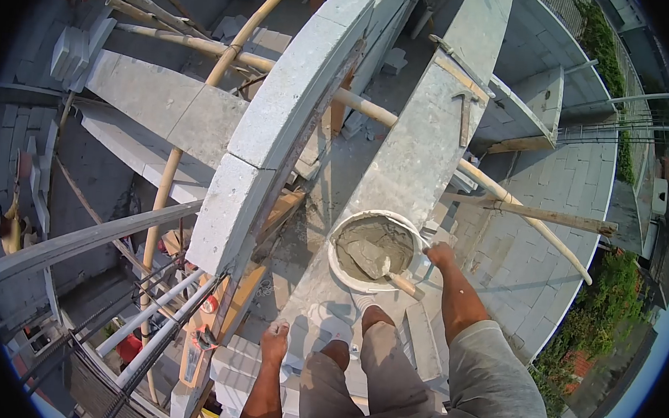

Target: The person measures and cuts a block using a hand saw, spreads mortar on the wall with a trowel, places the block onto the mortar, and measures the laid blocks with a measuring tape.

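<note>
A round white bucket stands on the concrete plank in front of my feet, with grey wet mortar inside. A trowel lies in the mortar, its wooden handle sticking out over the rim toward me. My right hand is closed at the bucket's right edge, its fingers around the rim or handle. My left hand hangs low at the left, beside stacked blocks, its fingers curled; what it holds, if anything, is too small to make out.
A hammer lies farther along the plank. The block wall rises at the left. Bamboo poles cross below the plank. Metal rods and pipes stick out at lower left. A drop with lower rooms surrounds the plank.
</note>
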Action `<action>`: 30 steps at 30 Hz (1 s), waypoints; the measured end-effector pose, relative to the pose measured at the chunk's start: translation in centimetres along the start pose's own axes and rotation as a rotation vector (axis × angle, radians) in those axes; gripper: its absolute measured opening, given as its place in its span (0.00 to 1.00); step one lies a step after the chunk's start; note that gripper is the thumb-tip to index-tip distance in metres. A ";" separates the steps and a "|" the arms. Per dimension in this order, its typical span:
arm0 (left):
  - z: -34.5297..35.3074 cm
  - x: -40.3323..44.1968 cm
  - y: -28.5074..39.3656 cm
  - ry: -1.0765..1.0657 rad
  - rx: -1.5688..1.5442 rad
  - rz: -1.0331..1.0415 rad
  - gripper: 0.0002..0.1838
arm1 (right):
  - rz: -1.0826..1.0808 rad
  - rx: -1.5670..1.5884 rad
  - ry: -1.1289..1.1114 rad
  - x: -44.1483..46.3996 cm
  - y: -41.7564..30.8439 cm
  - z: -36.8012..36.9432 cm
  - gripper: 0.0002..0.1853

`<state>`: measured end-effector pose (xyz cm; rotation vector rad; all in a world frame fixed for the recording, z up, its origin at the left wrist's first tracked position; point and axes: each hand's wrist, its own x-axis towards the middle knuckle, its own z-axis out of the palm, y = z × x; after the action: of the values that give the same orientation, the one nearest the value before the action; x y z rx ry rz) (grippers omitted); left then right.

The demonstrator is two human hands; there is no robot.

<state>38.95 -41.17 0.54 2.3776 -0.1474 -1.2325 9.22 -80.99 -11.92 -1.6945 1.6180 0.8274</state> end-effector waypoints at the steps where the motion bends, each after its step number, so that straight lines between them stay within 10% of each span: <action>1: -0.1 -0.3 0.8 0.006 0.049 -0.003 0.17 | 0.080 0.099 0.056 -2.6 -1.0 -0.8 0.27; 11: 0.1 -3.8 9.3 -0.146 -0.045 0.030 0.18 | 0.288 1.232 -0.164 -12.4 -8.9 1.8 0.13; 19: -0.8 -3.3 3.4 -0.113 -0.015 -0.047 0.16 | 0.201 0.881 -0.200 -10.9 -9.9 1.1 0.30; 30: -4.7 -5.7 8.2 -0.016 -0.071 -0.047 0.16 | 0.032 0.571 -0.058 -9.9 -11.0 1.2 0.30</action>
<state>40.18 -45.19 10.75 2.3228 -0.0525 -1.2572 19.80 -73.84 -4.38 -1.2304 1.6441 0.3674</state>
